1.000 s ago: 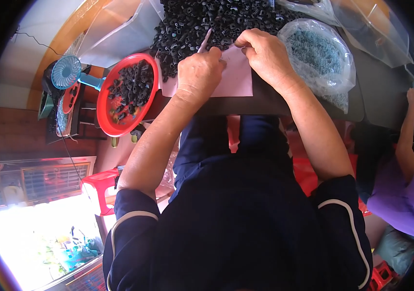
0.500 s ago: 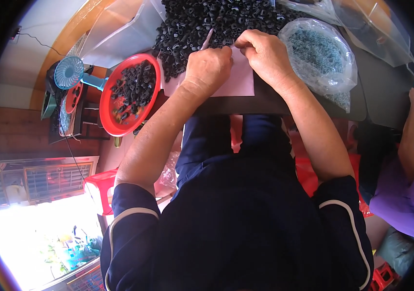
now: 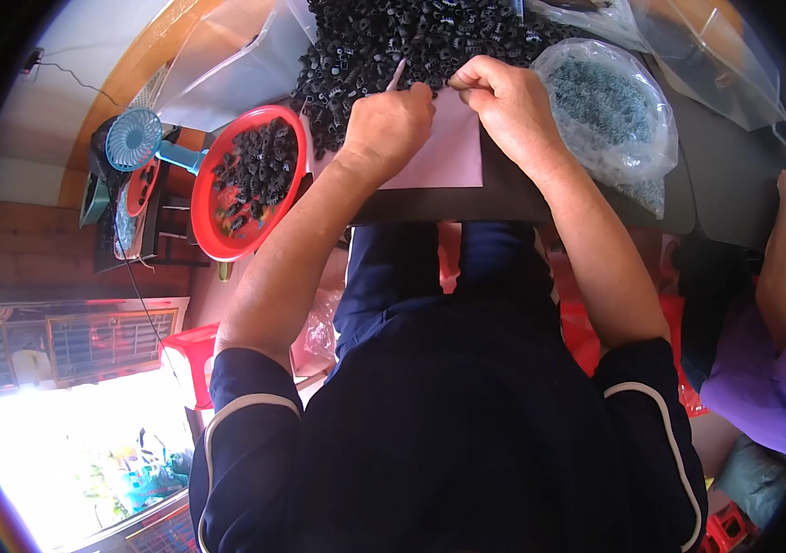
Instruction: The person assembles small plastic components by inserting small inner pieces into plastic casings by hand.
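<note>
Both hands work over a pink cloth or sheet [image 3: 448, 152] at the table's front edge. My left hand [image 3: 387, 131] is closed, its fingertips turned away from view. A slim pale-pink stick [image 3: 398, 74] juts out beyond it; whether the hand holds it I cannot tell. My right hand [image 3: 511, 103] pinches thumb against fingers at the sheet's far edge, and what sits in the pinch is too small to name. Just past the fingers spreads a large heap of small black plastic parts [image 3: 356, 55].
Left of my forearm stands a red basin [image 3: 201, 217] with more black parts, beside a blue fan [image 3: 134, 140]. A clear bag [image 3: 660, 147] of small bluish pieces lies to the right. Another person in a purple top [image 3: 766, 392] is at the far right.
My left hand has shifted slightly left, widening the gap to my right hand and baring more of the pink sheet. My right hand has hardly moved.
</note>
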A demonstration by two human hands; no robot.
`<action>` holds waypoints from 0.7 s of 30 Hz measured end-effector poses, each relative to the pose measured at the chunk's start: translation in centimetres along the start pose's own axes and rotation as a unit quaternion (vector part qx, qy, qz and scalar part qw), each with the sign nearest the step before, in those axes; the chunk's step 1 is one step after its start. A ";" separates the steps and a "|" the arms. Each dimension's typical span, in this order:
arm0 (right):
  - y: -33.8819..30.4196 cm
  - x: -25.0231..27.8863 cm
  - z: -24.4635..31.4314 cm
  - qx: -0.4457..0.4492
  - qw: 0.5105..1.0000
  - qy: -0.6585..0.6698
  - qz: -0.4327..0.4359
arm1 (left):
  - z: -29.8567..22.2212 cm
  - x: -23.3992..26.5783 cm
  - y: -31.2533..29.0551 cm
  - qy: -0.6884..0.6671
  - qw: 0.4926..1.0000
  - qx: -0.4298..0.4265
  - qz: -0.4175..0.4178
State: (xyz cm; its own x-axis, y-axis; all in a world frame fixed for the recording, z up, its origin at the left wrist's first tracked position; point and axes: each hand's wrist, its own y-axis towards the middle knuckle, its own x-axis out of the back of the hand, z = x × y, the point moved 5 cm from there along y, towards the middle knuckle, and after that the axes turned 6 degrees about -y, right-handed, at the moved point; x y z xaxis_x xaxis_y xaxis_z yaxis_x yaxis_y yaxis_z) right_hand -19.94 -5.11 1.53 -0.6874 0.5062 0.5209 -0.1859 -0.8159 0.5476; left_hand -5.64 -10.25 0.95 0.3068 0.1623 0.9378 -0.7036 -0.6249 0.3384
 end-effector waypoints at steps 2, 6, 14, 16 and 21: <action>0.0 0.0 0.0 -0.009 1.000 0.008 0.002 | 0.6 0.7 -0.2 -0.113 0.993 0.031 -0.029; 0.0 -0.2 -0.1 -0.004 0.999 0.048 -0.005 | 1.0 1.2 -0.1 -0.357 0.927 0.105 -0.040; 0.3 -0.6 -0.8 -0.123 0.943 0.300 0.079 | -0.5 0.7 -0.4 -0.629 0.745 0.220 0.001; 0.3 -0.4 -1.1 -0.148 0.924 0.349 0.056 | -0.5 0.5 -0.4 -0.642 0.730 0.235 -0.006; 0.2 0.1 -1.3 -0.164 0.933 0.321 0.005 | 0.3 0.1 0.1 -0.644 0.712 0.280 -0.026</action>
State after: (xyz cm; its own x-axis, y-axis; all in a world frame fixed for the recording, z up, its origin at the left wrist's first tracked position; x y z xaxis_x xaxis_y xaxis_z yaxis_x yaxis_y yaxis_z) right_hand -20.99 -5.57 0.87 -0.9498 0.3112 -0.0327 -0.3088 -0.9150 0.2595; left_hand -5.47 -10.51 1.01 0.9095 -0.4133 -0.0455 -0.4153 -0.9082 -0.0514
